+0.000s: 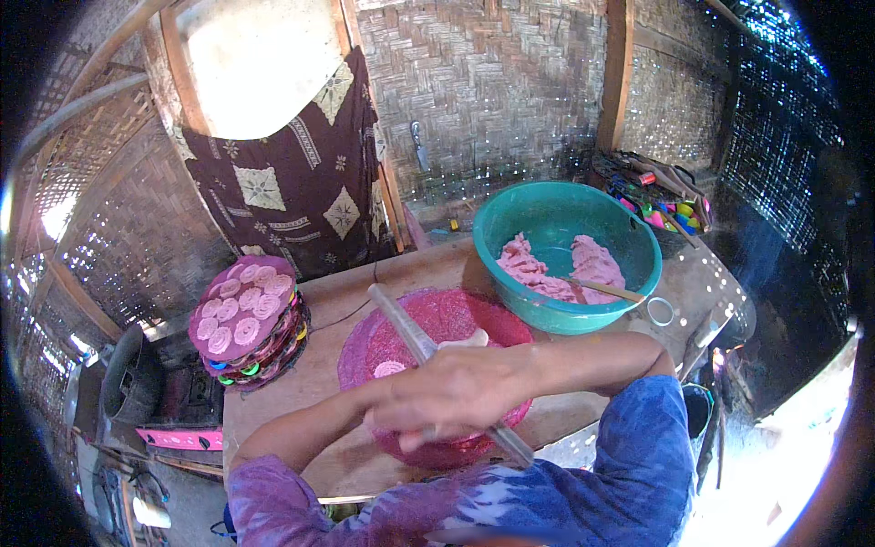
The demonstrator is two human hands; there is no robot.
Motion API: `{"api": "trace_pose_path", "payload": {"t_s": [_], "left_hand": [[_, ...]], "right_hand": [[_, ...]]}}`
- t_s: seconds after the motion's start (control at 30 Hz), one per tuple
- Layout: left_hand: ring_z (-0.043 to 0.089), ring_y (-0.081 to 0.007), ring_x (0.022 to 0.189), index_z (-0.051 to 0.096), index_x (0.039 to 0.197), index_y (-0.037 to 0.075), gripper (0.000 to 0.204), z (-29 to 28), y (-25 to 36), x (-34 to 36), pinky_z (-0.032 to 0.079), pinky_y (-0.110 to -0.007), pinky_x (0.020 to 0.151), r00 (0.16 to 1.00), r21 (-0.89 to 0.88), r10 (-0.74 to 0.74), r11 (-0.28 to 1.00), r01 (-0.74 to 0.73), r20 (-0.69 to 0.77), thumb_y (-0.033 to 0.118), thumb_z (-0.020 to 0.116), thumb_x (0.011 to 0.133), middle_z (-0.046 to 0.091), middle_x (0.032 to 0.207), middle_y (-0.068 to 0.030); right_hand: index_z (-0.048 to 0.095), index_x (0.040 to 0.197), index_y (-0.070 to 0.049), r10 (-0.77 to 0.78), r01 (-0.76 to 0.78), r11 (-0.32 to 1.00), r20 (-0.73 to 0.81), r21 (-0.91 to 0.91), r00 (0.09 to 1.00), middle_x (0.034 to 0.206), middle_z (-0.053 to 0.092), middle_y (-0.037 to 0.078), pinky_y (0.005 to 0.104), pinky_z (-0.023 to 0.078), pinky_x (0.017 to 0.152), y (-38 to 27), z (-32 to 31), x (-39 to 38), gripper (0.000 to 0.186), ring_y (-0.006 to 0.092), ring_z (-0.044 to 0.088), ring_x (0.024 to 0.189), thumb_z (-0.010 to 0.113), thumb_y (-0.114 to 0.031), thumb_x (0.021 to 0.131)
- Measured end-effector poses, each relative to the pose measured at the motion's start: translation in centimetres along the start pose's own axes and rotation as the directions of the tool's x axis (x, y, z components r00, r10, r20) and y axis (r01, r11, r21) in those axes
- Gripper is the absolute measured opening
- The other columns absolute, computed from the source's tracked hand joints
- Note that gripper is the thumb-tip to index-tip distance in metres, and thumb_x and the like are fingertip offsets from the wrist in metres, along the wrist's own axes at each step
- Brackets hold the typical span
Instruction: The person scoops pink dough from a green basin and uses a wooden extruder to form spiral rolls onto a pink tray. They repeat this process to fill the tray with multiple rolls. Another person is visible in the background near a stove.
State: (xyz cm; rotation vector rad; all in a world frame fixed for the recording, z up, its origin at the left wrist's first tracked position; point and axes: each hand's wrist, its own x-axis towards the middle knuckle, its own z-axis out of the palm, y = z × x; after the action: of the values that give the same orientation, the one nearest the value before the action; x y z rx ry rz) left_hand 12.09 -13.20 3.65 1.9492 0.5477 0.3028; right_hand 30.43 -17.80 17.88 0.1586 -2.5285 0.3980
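Observation:
Both my hands overlap in front of me, closed around a long, clear tube (398, 317) that slants from upper left to lower right. My right hand (469, 378) comes in from the right and largely covers my left hand (396, 410); the fingers are somewhat blurred. Something whitish (467, 340) shows just above the hands, its kind unclear. Below them lies a round pink-red mat or tray (365, 351), partly hidden by my arms. On it, a pink swirl of dough (390, 368) sits beside the tube.
Left on the wooden table (319, 342) stands a stack of round trays (239, 342) topped with pink dough swirls (247, 330). A green basin (547, 314) behind right holds pink dough (597, 263) and a wooden stick or spatula (609, 290). A white ring (661, 312) lies beside it.

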Motion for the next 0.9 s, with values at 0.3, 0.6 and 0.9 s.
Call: {"api": "trace_pose_path", "payload": {"t_s": [0.3,0.6,0.9], "left_hand": [[0.060,-0.0194,0.108,0.055,0.124,0.005,0.035,-5.9,0.7,-4.1,0.049,-0.034,0.095,0.880,0.331,-0.185,0.876,0.349,-0.437,0.010,0.062,0.090,0.063,0.116,-0.0107],[0.059,-0.0291,0.113,0.056,0.119,0.003,0.028,-7.2,5.7,6.5,0.049,-0.040,0.093,0.148,0.010,0.175,0.678,-0.735,-0.973,0.018,0.058,0.095,0.061,0.114,-0.0100],[0.058,-0.0178,0.091,0.061,0.100,0.002,0.018,-9.7,4.1,4.4,0.046,-0.032,0.087,0.097,-0.015,0.064,0.758,-0.652,-0.993,0.014,0.064,0.087,0.061,0.092,-0.0053]], "right_hand": [[0.047,0.108,-0.015,0.492,-0.623,0.718,-0.859,0.310,0.141,0.066,0.044,-0.001,0.0255,0.040,0.046,7.7,-7.8,-10.8,0.015,0.0059,0.044,0.054,0.053,-0.026,0.100],[0.050,0.115,0.000,0.811,0.264,0.579,-0.510,0.772,-0.286,0.096,0.062,0.018,0.0420,0.049,0.085,14.2,-3.1,-10.5,0.061,0.0286,0.061,0.092,0.033,-0.057,0.099],[0.068,0.114,-0.010,0.773,-0.701,-0.595,-0.521,-0.394,-0.363,0.122,0.064,0.015,0.0475,0.046,0.094,10.0,-5.9,-30.4,0.035,0.0299,0.060,0.116,0.057,-0.031,0.088]]}}
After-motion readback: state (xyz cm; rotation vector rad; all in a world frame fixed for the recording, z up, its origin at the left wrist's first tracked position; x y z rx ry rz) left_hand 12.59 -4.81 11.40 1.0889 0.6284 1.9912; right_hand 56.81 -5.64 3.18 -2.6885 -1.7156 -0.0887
